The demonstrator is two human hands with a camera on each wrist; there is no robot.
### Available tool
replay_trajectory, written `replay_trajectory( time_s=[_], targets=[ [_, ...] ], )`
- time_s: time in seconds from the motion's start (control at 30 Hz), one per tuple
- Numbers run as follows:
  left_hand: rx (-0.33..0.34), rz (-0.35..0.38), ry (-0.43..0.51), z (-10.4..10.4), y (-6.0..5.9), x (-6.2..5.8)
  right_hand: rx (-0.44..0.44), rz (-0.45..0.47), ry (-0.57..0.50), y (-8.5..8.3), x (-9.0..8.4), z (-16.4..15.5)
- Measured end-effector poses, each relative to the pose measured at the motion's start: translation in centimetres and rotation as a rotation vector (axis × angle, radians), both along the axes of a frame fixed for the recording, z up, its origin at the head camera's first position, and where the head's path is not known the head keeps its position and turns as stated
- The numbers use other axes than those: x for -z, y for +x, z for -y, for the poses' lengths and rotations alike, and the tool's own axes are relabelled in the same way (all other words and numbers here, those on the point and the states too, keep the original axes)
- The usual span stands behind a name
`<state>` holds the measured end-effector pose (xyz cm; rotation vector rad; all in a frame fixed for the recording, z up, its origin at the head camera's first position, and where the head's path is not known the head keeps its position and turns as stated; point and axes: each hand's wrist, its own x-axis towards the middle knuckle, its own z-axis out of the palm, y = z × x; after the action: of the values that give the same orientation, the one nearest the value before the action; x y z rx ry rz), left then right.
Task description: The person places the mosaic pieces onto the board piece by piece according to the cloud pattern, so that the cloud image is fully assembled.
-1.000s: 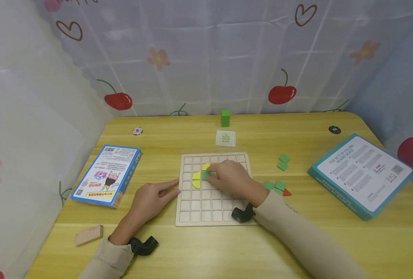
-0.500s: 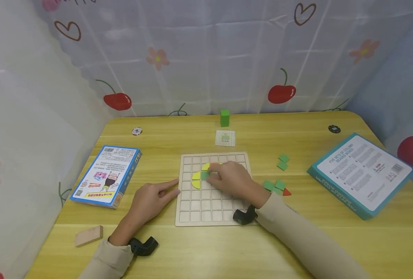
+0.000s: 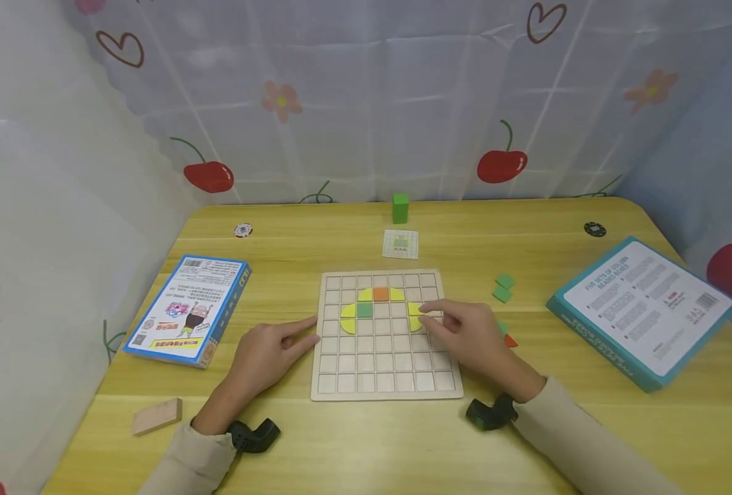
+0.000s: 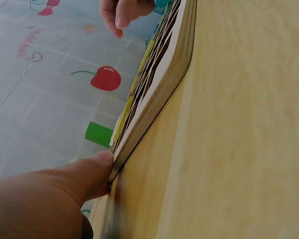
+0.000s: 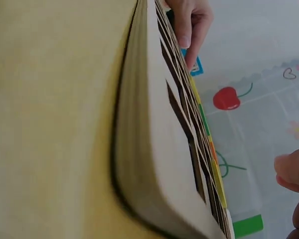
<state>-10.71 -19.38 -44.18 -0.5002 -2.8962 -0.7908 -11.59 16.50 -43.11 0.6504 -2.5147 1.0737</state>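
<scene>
A wooden grid board (image 3: pixel 366 382) lies in the middle of the table. My left hand (image 3: pixel 267 357) rests at its left edge, with thumb and index finger stretched against the rim; the thumb (image 4: pixel 92 174) touches the corner in the left wrist view. On the board sit an orange square tile (image 3: pixel 381 294), a green square tile (image 3: pixel 364 310) and yellow rounded tiles (image 3: pixel 348 326) on both sides. My right hand (image 3: pixel 473 340) hovers over the board's right side, fingertips overlapping the right yellow tiles (image 3: pixel 414 320). Nothing shows between its parted fingers (image 5: pixel 293 169) in the right wrist view.
Loose green tiles (image 3: pixel 502 293) and a partly hidden red triangle (image 3: pixel 511 340) lie right of the board. Behind it are a pattern card (image 3: pixel 400 244) and green block (image 3: pixel 400 208). A blue-edged box (image 3: pixel 186 309), wooden block (image 3: pixel 157 416) and teal box (image 3: pixel 644 309) flank it.
My right hand has moved right from the green tile, uncovering it, the orange tile and the yellow tiles on the right. The left hand has stayed at the board's edge.
</scene>
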Motion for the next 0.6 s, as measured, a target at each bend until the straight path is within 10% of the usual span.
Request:
replay_trajectory(
  time_s=[0.23, 0.6],
  targets=[
    [-0.002, 0.011, 0.011, -0.1, 0.1, 0.1, 0.08, -0.109, -0.035, 1.9, 0.6, -4.0],
    [-0.003, 0.028, -0.002, 0.0, 0.1, -0.1, 0.172, 0.001, 0.219, 3.7, 0.6, -9.0]
  ],
)
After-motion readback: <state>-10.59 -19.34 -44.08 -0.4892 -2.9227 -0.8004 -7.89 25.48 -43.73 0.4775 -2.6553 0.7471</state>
